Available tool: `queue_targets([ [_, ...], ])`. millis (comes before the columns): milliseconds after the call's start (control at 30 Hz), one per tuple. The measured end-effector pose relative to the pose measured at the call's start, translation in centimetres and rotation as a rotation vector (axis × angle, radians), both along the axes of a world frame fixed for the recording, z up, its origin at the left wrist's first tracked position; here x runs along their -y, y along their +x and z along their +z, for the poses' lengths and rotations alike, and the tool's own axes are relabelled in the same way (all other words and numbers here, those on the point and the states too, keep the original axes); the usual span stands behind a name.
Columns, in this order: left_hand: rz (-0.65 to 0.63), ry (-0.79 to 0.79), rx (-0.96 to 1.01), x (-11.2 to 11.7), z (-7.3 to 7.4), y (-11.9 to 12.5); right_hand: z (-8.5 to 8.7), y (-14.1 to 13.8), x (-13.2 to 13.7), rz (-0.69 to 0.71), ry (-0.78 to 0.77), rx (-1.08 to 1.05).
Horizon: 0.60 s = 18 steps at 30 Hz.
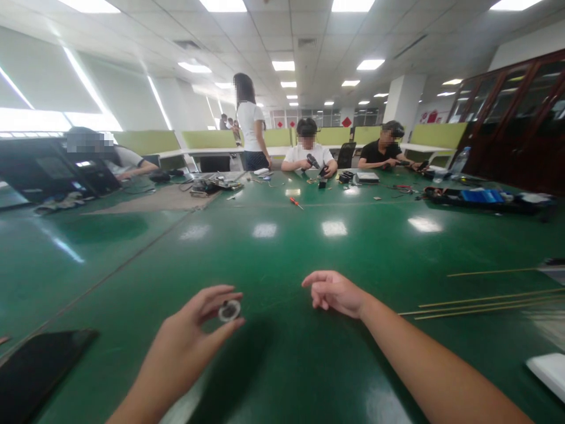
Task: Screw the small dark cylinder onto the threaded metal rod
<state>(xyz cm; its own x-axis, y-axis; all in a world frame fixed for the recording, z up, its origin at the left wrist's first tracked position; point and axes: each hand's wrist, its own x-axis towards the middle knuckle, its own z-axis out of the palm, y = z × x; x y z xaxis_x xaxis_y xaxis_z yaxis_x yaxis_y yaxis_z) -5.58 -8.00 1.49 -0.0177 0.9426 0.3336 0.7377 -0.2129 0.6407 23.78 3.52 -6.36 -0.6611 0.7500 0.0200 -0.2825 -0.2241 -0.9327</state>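
Observation:
My left hand (pixel 194 330) grips a small round piece (pixel 229 311) between thumb and fingers, above the green tabletop (pixel 273 365). The piece has a pale ring-shaped rim and a dark middle; I cannot make out its exact kind. To the right, my right hand (pixel 335 293) hovers over or rests on the table, which of the two I cannot tell. Its index finger reaches out to the left while the other fingers bend loosely, and nothing shows in it. A gap of bare tabletop separates the two hands.
Several thin sticks (pixel 481 306) lie beyond my right forearm, with a white object (pixel 547 374) nearer. A black flat object (pixel 44 371) is at left. Farther off are a red screwdriver (pixel 295 202), a black tray (pixel 481 199) and several people, one holding a power drill (pixel 313 161).

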Motion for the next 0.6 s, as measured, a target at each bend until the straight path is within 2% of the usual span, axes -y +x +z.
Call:
queue_targets([
  [67, -0.123, -0.064, -0.012, -3.1, -0.4, 2.7, 0.0, -0.2, 0.1, -0.053, 0.054, 0.033],
  [133, -0.196, -0.059, -0.072, -5.7, -1.5, 4.8, -0.1, -0.4, 0.2, -0.154, 0.165, 0.102],
  [233, -0.304, 0.0, -0.116, -7.9, -3.8, 6.4, -0.2, -0.9, 0.6, -0.271, 0.366, 0.253],
  [333, -0.431, 0.004, -0.129, -8.4, -5.6, 6.6, 0.0, -1.3, 0.9, -0.312, 0.492, 0.37],
  [400, -0.463, 0.0, -0.126, -8.3, -6.2, 6.5, 0.1, -1.3, 0.9, -0.321, 0.535, 0.414],
  [600, -0.376, -0.029, -0.027, -8.1, -6.4, 6.3, 0.1, -1.1, 0.8, -0.297, 0.571, 0.452],
])
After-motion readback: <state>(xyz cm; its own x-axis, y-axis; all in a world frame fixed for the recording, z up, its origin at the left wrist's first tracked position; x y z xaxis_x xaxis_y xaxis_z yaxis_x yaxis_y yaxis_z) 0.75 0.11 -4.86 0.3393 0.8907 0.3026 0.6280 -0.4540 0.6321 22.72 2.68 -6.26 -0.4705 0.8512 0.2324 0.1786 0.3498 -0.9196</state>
